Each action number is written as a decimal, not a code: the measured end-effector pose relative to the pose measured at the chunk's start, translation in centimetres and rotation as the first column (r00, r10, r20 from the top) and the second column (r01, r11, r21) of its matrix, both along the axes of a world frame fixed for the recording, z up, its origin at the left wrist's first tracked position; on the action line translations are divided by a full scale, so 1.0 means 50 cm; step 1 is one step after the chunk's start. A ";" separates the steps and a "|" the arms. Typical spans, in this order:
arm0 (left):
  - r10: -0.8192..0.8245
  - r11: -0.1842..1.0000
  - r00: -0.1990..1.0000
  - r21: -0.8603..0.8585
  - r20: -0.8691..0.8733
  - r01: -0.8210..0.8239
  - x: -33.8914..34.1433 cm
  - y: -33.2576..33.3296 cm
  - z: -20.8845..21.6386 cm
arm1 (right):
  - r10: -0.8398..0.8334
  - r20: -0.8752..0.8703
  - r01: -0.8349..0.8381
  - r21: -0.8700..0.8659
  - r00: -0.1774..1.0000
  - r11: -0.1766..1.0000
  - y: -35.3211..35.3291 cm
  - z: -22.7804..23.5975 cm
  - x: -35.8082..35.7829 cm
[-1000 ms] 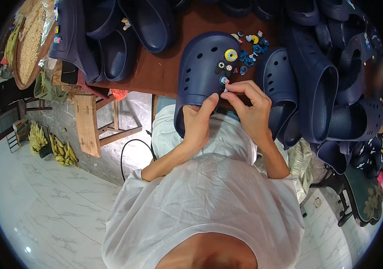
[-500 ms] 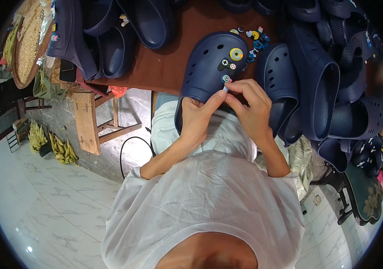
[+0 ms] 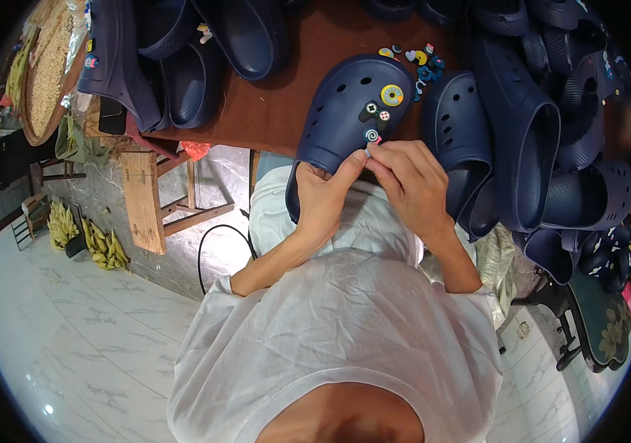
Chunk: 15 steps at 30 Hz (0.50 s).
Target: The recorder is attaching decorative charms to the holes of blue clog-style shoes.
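A dark blue clog is held toe-away at the table's near edge. My left hand grips its open heel end, fingers tucked inside and the thumb along the top. On its upper sit a yellow doughnut charm, a black game-controller charm and a white-and-dark swirl charm. My right hand is closed in a pinch just below the swirl. Between its fingertips and my left thumb shows a small pale blue charm, mostly hidden, at the clog's edge.
Loose charms lie beyond the clog on the brown tablecloth. More clogs are piled on the right, others at the far left. Below the table's left part stands a wooden stool; bananas lie on the floor.
The clog has tilted slightly and shifted a little to the right. Both hands stay at its opening, with the right fingertips moved slightly down and left around the small charm.
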<state>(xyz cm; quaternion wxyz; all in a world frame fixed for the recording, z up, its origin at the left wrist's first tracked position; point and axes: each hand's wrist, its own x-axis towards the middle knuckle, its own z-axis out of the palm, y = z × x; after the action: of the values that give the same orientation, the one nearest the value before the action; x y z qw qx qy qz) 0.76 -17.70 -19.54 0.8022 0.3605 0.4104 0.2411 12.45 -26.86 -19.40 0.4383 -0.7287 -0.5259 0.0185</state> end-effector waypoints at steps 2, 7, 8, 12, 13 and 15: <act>0.024 1.000 1.000 0.001 -0.001 -0.024 -0.001 -0.005 -0.001 | -0.007 -0.003 0.007 0.017 1.000 1.000 0.000 -0.001 -0.003; 0.031 0.999 0.999 -0.020 0.008 -0.031 -0.001 -0.004 -0.004 | -0.030 -0.041 0.032 0.047 0.999 0.998 0.001 -0.003 -0.011; 0.038 0.999 0.999 -0.028 0.010 -0.038 -0.001 -0.003 -0.004 | -0.021 -0.026 0.022 0.048 0.999 0.999 0.000 -0.003 -0.011; 0.017 1.000 1.000 -0.023 0.018 -0.017 -0.001 -0.005 -0.001 | -0.013 0.012 0.013 0.037 1.000 0.999 -0.005 -0.003 -0.007; -0.010 1.000 1.000 -0.007 0.025 0.010 -0.001 -0.006 0.000 | -0.019 0.014 0.018 0.040 1.000 0.999 -0.007 -0.003 -0.006; -0.053 0.998 0.997 0.021 0.052 0.052 -0.002 -0.005 0.002 | -0.020 0.044 0.018 0.028 0.999 0.999 -0.009 -0.003 -0.008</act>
<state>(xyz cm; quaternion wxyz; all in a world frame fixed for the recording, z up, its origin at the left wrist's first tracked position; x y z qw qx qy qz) 0.68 -17.96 -19.46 0.8152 0.3726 0.3770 0.2335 12.07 -27.32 -19.54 0.4366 -0.7277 -0.5288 -0.0092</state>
